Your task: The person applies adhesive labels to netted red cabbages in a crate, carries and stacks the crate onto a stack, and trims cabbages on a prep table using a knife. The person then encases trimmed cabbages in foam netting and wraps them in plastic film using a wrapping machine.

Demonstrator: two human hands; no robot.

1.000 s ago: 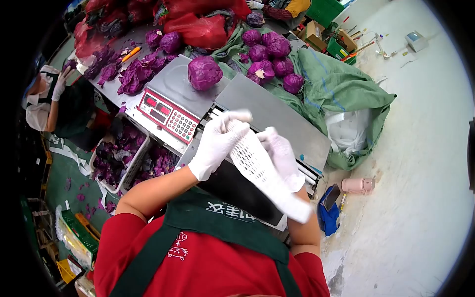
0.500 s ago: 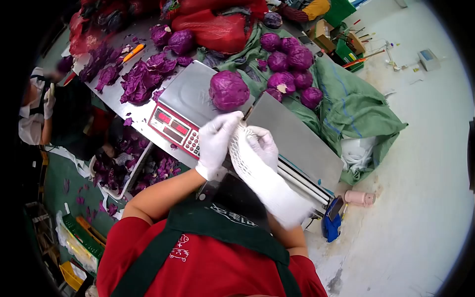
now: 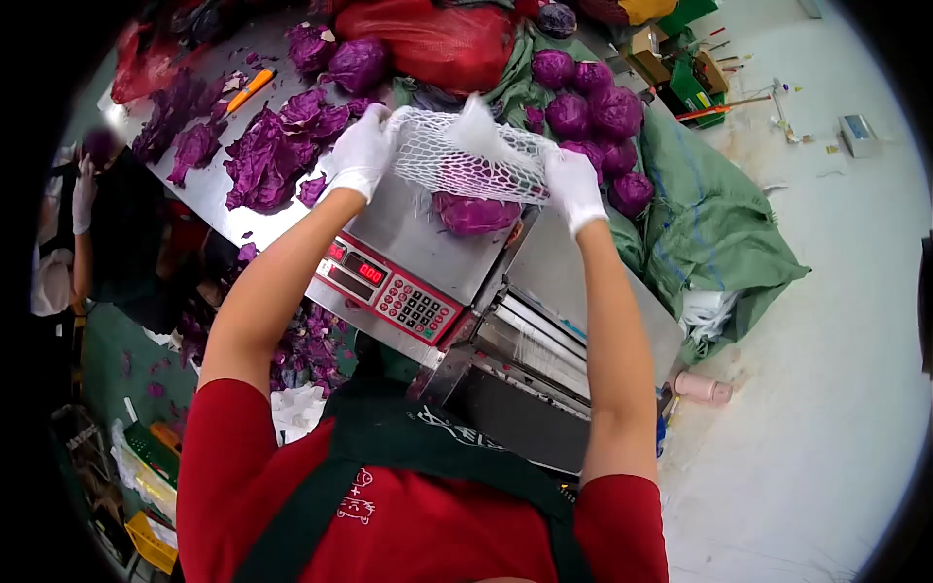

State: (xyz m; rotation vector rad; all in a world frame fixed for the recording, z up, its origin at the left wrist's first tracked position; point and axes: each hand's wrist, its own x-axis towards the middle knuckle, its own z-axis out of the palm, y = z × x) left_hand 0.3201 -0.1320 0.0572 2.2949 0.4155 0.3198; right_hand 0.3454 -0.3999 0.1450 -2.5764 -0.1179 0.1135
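Note:
A white mesh sleeve (image 3: 452, 160) is stretched wide between my two gloved hands. My left hand (image 3: 362, 154) grips its left end, and my right hand (image 3: 573, 187) grips the right end. Just below and partly behind the mesh, a red cabbage (image 3: 474, 216) rests on the metal platter of a scale (image 3: 408, 233). The mesh hides the cabbage's upper part; whether the two touch I cannot tell. A white piece, blurred, stands up from the sleeve's middle. The scale's red display reads 0.00.
Several red cabbages (image 3: 614, 112) lie on green sacking right of the scale. Loose purple leaves (image 3: 262, 165) and an orange-handled knife (image 3: 251, 89) are on the table at left. A wrapping machine (image 3: 544, 321) stands right of the scale. Another person (image 3: 121, 223) works at far left.
Both hands have moved up and apart, opening out the mesh sleeve that hung bunched between them. It now spans in front of the cabbage on the scale.

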